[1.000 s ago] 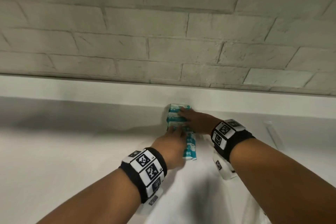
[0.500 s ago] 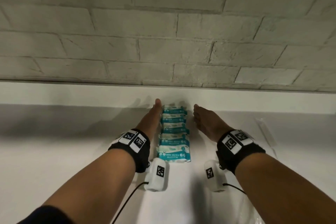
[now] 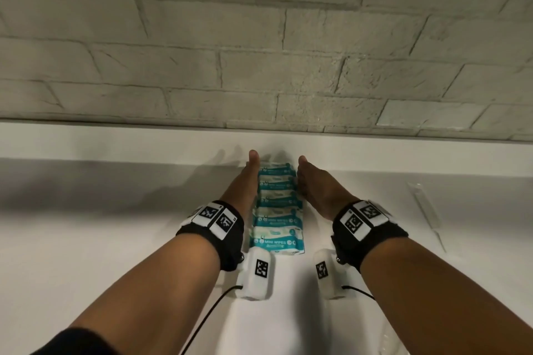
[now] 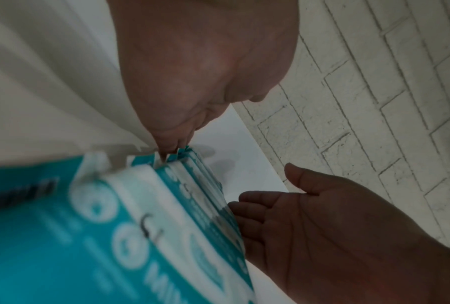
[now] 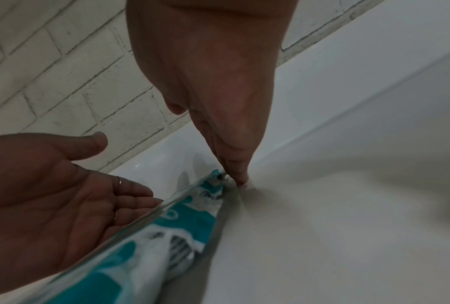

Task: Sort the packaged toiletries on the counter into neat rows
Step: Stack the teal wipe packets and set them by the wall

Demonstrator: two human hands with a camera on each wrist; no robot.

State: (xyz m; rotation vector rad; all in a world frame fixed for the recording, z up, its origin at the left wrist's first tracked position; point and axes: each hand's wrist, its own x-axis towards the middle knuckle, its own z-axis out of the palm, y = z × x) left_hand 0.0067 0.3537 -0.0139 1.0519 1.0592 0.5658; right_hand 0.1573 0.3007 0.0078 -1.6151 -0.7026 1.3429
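Observation:
Several teal-and-white mini wipes packets [image 3: 277, 219] lie overlapped in one straight row on the white counter [image 3: 101, 239], running from me toward the back ledge. My left hand [image 3: 245, 181] stands on edge with straight fingers along the row's left side. My right hand [image 3: 314, 186] does the same along its right side. In the left wrist view my left fingers [image 4: 171, 142] touch the edges of the packets [image 4: 109, 226], and my right hand [image 4: 322, 230] faces them, palm open. In the right wrist view my right fingertips [image 5: 238, 174] rest on the counter beside the packets [image 5: 151, 236].
A clear slim plastic-wrapped item [image 3: 427, 210] lies on the counter to the right. The raised white ledge [image 3: 144, 138] and a pale brick wall [image 3: 259, 52] close off the back. Wrist camera pods with cables sit just behind both wrists.
A second ago both hands lay on top of the packets. They have since moved apart, turned on edge and come in against the two sides of the row, which now lies straighter.

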